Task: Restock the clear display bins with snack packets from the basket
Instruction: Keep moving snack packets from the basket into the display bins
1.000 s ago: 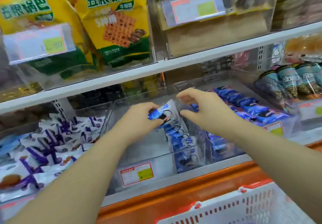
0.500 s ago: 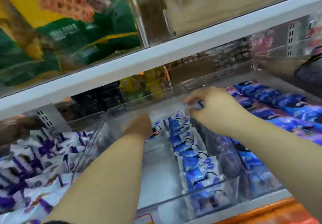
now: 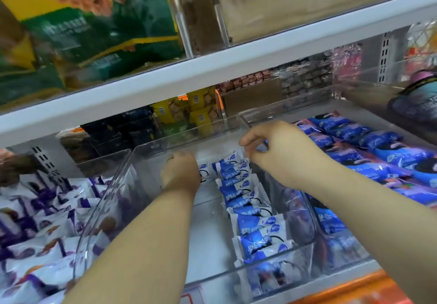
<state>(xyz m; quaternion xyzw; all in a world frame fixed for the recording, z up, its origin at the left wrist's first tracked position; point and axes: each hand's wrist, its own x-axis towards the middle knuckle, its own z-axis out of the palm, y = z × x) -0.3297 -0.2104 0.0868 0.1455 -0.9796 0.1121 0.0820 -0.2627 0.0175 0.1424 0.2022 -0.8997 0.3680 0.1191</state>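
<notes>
A clear display bin (image 3: 132, 176) sits in the middle of the lower shelf. Along its right side runs a row of blue-and-white snack packets (image 3: 248, 209), standing one behind another. My left hand (image 3: 181, 173) reaches deep into the bin's back and holds a blue-and-white packet (image 3: 204, 170) against the bin floor, left of the row. My right hand (image 3: 272, 152) hovers over the bin's right rim with fingers curled. A bit of blue wrapper (image 3: 264, 147) shows between its fingertips; the rest is hidden. The basket is out of view.
A bin of purple-and-white packets (image 3: 47, 221) stands to the left and a bin of blue packets (image 3: 378, 157) to the right. The white upper shelf edge (image 3: 212, 76) overhangs close above the bins, with yellow-green bags (image 3: 94, 31) on it. An orange ledge (image 3: 354, 289) runs below.
My view has dropped closer to the shelf, and the basket has left the frame. My left hand carried its packet down into the back of the bin. My right hand stayed near the right rim.
</notes>
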